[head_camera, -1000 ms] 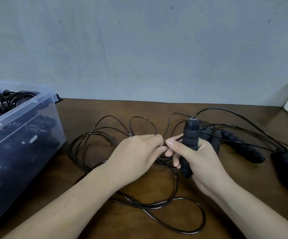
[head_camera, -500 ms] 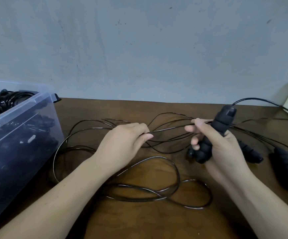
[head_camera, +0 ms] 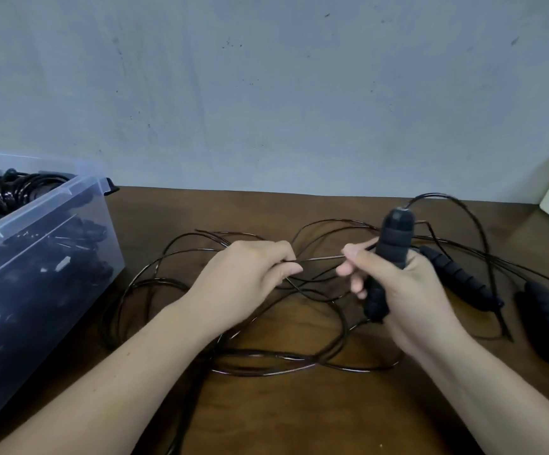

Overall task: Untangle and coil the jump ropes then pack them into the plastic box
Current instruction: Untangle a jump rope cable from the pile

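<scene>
Left hand: your left hand (head_camera: 250,277) pinches the thin black cord (head_camera: 320,257) with curled fingers.
Right hand: your right hand (head_camera: 404,290) wraps a black foam handle (head_camera: 394,244), nearly upright; its fingertips nip the same cord.
Rope: tangled loops (head_camera: 283,359) lie on the brown table (head_camera: 299,415) under your hands.
Plastic box (head_camera: 69,244): at your left, with coiled ropes (head_camera: 14,188) inside.
Spare handles (head_camera: 457,277): on the table at your right.

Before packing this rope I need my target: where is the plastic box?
Head view, far left: the plastic box stands on the table, left of the left hand.
</scene>
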`<state>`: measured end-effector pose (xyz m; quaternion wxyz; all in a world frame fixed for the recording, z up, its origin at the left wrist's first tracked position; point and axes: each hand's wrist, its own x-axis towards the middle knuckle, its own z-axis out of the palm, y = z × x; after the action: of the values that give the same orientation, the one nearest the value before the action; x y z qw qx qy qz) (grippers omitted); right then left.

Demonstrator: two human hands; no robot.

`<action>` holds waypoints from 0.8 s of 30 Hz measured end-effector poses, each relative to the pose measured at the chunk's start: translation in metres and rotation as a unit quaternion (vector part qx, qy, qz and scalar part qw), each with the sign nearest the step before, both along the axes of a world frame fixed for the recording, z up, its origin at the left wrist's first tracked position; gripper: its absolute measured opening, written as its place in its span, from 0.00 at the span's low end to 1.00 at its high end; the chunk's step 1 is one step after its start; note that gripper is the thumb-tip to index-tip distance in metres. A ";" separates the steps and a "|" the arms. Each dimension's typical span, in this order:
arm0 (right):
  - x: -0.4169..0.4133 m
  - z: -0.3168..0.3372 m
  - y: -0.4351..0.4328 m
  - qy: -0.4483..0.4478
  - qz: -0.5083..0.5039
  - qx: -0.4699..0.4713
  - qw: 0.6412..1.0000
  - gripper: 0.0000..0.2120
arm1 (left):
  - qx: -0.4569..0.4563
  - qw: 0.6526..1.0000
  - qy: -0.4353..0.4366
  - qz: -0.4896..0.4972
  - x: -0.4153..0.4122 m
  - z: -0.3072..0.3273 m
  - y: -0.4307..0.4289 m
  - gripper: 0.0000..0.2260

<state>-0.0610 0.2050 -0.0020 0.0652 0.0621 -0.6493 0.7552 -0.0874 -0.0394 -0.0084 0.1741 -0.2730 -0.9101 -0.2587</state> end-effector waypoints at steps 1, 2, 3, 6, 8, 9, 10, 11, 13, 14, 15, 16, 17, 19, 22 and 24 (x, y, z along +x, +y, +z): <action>-0.001 0.005 0.005 -0.004 -0.008 -0.020 1.000 0.06 | 0.002 1.000 -0.001 0.005 -0.003 0.000 -0.004 0.09; -0.002 0.009 0.010 -0.010 -0.014 -0.039 0.999 0.06 | 0.001 1.000 -0.002 0.011 -0.007 0.000 -0.008 0.09; -0.003 0.012 0.014 -0.017 -0.018 -0.054 0.998 0.06 | 0.000 1.000 -0.001 0.017 -0.010 0.000 -0.012 0.09; -0.004 0.016 0.020 -0.032 -0.032 -0.083 0.996 0.06 | 0.009 0.999 -0.010 0.029 -0.015 -0.001 -0.017 0.09; -0.004 0.015 0.015 -0.032 -0.022 -0.095 0.995 0.04 | 0.007 0.999 -0.014 0.038 -0.014 -0.001 -0.017 0.09; -0.003 0.014 0.012 -0.030 -0.013 -0.097 0.995 0.05 | 0.002 0.999 -0.012 0.037 -0.013 -0.002 -0.016 0.10; -0.002 0.012 0.008 -0.027 -0.003 -0.093 0.995 0.09 | -0.002 0.999 -0.010 0.032 -0.011 -0.002 -0.013 0.10; 0.000 0.010 0.004 -0.027 0.006 -0.083 0.996 0.13 | -0.005 1.000 -0.007 0.025 -0.008 -0.003 -0.009 0.11; 0.002 0.003 -0.004 -0.024 0.021 -0.053 0.998 0.15 | -0.012 1.000 0.008 0.011 -0.002 -0.004 0.000 0.14; 0.004 0.000 -0.007 -0.019 0.033 -0.034 0.999 0.13 | -0.017 1.000 0.018 0.004 0.002 -0.004 0.005 0.15; 0.005 -0.004 -0.011 -0.016 0.044 -0.016 0.999 0.11 | -0.023 0.999 0.027 -0.003 0.005 -0.004 0.009 0.14; 0.006 -0.007 -0.014 -0.013 0.052 0.001 0.999 0.09 | -0.031 0.999 0.033 -0.008 0.008 -0.004 0.013 0.14; 0.007 -0.010 -0.016 -0.012 0.054 0.018 0.998 0.08 | -0.039 0.999 0.036 -0.012 0.010 -0.005 0.015 0.13; 0.007 -0.014 -0.019 -0.016 0.048 0.038 0.998 0.06 | -0.045 0.998 0.030 -0.016 0.011 -0.005 0.016 0.12; 0.005 -0.013 -0.017 -0.031 0.044 0.025 0.998 0.06 | -0.020 1.000 0.007 -0.014 0.007 -0.005 0.012 0.11; 0.004 -0.009 -0.013 -0.033 0.038 0.010 0.999 0.06 | 0.001 1.000 -0.001 -0.018 0.003 -0.004 0.010 0.09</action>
<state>-0.0574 0.1918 -0.0108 0.0143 0.0629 -0.6557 0.7523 -0.0846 -0.0289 -0.0125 0.1689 -0.2890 -0.9049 -0.2627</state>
